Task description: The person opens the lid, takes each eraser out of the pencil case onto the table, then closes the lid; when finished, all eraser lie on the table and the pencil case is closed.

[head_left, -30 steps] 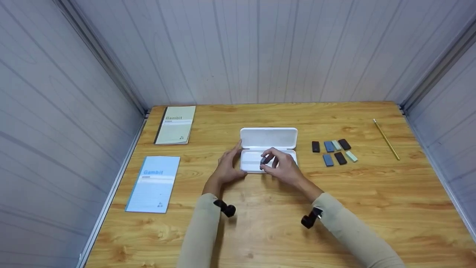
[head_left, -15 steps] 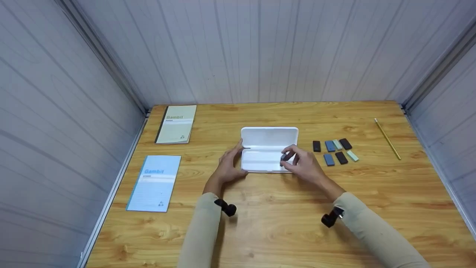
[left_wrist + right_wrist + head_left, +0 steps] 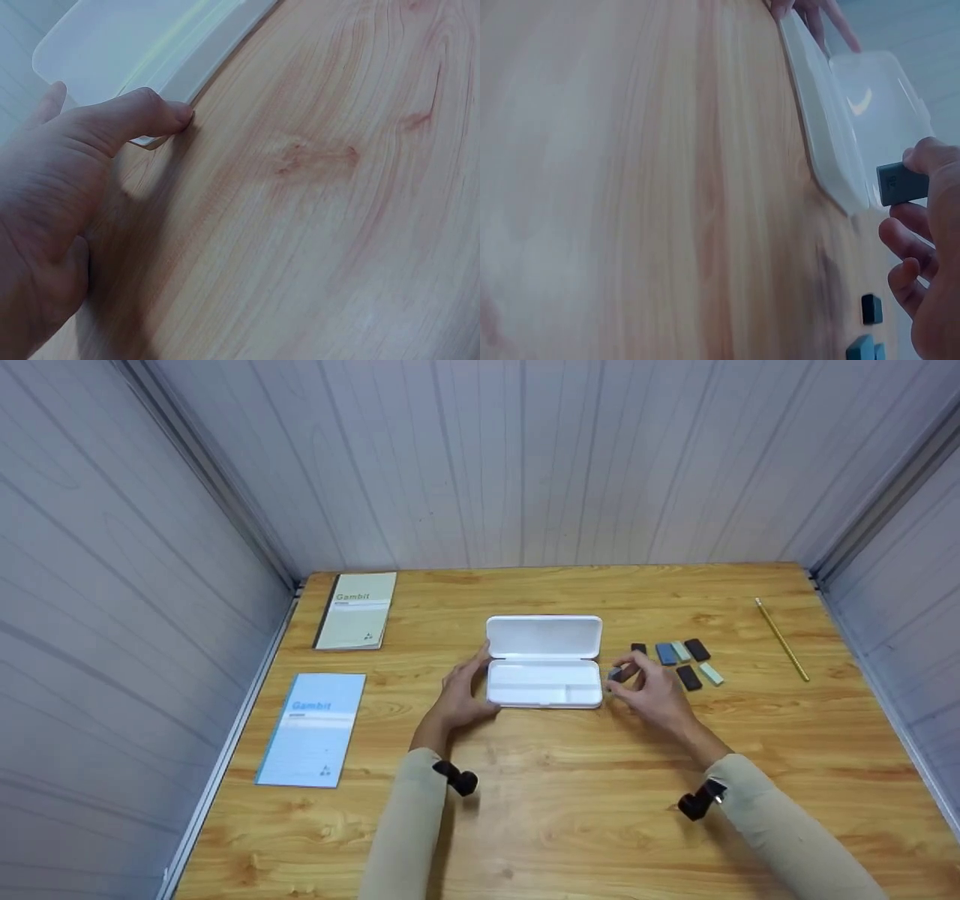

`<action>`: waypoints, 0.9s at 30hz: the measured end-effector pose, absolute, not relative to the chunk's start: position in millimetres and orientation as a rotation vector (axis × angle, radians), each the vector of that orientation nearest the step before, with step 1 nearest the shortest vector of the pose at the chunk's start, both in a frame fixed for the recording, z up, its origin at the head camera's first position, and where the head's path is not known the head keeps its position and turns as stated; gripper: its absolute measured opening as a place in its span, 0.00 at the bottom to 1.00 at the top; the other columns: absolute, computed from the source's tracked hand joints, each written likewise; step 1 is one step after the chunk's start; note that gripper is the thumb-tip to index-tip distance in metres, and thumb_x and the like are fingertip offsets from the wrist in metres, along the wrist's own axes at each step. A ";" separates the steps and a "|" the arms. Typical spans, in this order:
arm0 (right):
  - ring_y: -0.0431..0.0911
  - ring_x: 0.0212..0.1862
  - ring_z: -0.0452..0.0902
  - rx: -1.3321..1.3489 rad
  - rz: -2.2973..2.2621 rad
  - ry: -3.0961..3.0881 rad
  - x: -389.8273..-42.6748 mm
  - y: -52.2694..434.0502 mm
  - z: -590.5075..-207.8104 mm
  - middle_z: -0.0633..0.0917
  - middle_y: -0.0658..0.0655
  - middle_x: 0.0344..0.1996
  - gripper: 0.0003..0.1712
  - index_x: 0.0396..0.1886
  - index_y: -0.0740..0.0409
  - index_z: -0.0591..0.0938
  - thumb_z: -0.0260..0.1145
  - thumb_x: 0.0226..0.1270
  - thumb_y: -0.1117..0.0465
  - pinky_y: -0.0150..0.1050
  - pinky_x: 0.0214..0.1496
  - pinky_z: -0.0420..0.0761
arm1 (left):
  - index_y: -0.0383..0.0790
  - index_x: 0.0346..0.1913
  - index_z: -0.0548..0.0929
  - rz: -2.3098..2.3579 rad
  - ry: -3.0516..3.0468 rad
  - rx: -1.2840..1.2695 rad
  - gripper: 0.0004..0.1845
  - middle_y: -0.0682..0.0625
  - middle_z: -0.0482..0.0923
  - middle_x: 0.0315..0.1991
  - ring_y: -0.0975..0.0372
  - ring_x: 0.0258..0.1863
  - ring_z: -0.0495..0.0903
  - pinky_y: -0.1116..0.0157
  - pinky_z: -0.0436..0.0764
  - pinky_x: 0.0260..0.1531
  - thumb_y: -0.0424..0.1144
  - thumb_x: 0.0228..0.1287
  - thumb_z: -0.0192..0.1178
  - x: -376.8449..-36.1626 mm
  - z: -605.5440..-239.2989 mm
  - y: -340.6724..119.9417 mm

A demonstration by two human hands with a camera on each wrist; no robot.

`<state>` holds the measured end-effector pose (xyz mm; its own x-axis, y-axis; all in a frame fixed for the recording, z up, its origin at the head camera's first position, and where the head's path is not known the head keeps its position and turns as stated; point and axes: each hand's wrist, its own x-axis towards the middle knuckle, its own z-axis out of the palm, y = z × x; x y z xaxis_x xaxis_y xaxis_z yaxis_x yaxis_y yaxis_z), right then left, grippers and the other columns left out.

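One small grey block is pinched in the fingers of the right hand, and it now sits just off the right end of the white case, above the worktop. A second ago that same hand held it over the middle of the open tray; half a second ago it was at the tray's right end. So the block has travelled rightward and out of the case, toward the loose blocks lying nearby on the wood. I judge this as a piece being taken away from the case rather than set into it, since the tray shows nothing inside. The left hand has not shifted: its relaxed fingers rest against the left end of the case, thumb tip touching the edge in the left wrist view, steadying it. The lid stands open as before.
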<state>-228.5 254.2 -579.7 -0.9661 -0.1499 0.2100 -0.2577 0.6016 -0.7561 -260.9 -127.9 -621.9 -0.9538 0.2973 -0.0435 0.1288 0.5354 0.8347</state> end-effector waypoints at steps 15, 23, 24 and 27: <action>0.41 0.34 0.82 0.172 1.051 -2.731 -224.8 285.2 -600.7 0.91 0.57 0.33 0.15 0.52 0.58 0.88 0.81 0.71 0.60 0.33 0.41 0.77 | 0.62 0.94 0.49 1.361 2.577 0.354 0.68 0.50 0.74 0.86 0.43 0.88 0.60 0.39 0.47 0.90 0.39 0.58 0.83 -262.8 -622.7 -128.4; 0.46 0.35 0.84 0.159 1.024 -2.748 -225.2 287.0 -601.6 0.91 0.58 0.33 0.16 0.53 0.58 0.88 0.81 0.71 0.58 0.41 0.43 0.78 | 0.61 0.94 0.50 1.422 2.571 0.404 0.68 0.48 0.74 0.85 0.40 0.86 0.62 0.36 0.48 0.88 0.41 0.54 0.82 -268.4 -634.7 -131.4; 0.47 0.36 0.85 0.161 1.023 -2.749 -225.4 287.1 -601.6 0.92 0.58 0.33 0.16 0.54 0.58 0.88 0.81 0.71 0.58 0.41 0.43 0.78 | 0.61 0.94 0.50 1.422 2.571 0.401 0.68 0.48 0.74 0.85 0.40 0.86 0.62 0.36 0.48 0.88 0.41 0.54 0.81 -268.2 -634.0 -131.2; 0.47 0.36 0.85 0.159 1.026 -2.751 -226.4 287.8 -602.6 0.92 0.58 0.33 0.18 0.55 0.58 0.88 0.81 0.71 0.59 0.42 0.45 0.79 | 0.60 0.94 0.50 1.416 2.568 0.397 0.68 0.48 0.73 0.86 0.41 0.86 0.62 0.37 0.47 0.88 0.41 0.54 0.81 -266.9 -631.3 -130.4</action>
